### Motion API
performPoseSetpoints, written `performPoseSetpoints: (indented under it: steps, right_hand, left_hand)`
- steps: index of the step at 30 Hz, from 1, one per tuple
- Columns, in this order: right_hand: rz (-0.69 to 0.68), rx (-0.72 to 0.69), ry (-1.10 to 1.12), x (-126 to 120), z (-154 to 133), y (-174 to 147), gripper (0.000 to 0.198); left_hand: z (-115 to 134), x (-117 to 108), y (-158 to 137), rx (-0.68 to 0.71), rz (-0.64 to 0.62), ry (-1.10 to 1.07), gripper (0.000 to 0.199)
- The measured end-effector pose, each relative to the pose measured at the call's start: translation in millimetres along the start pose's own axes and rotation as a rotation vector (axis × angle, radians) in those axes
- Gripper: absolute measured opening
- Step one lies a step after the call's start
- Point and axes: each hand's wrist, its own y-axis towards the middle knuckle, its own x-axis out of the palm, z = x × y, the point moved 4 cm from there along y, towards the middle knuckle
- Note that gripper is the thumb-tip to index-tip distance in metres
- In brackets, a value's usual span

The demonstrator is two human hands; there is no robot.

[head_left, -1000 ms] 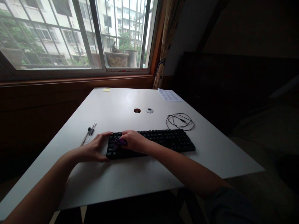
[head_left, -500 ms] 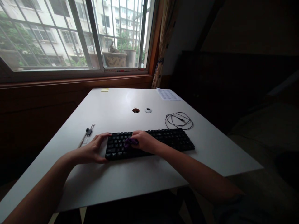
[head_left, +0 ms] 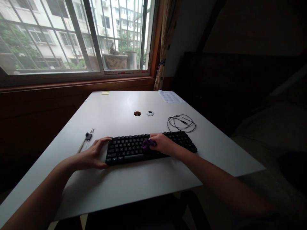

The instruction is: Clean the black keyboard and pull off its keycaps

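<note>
A black keyboard [head_left: 130,147] lies across the white table, slightly turned. My left hand [head_left: 92,156] grips its left end, fingers at the back corner and thumb at the front corner. Bunched in my right hand [head_left: 163,143] is a purple cloth [head_left: 148,144], pressed against the keys near the keyboard's middle. My right hand and forearm hide some of the keys to the right. Behind the keyboard's right part lies its coiled black cable [head_left: 182,123].
The white table [head_left: 115,118] has a round cable hole [head_left: 137,113] with its white ring cover [head_left: 150,113] beside it. A binder clip [head_left: 88,136] with thin items lies left. Printed paper [head_left: 170,96] and a yellow note [head_left: 105,93] lie at the far edge, below a barred window.
My right hand has slid the purple cloth rightward over the keys, from the left part towards the middle. My left hand keeps its hold; the whole view has shifted slightly.
</note>
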Motion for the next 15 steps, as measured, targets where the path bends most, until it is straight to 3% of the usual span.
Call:
performPoseSetpoints:
  steps: [15]
  right_hand:
    - [0.01,0.012,-0.008,-22.1,27.3,-28.3,0.008]
  left_hand:
    - [2.1,-1.1,-0.1,0.016,0.01,0.008,0.098]
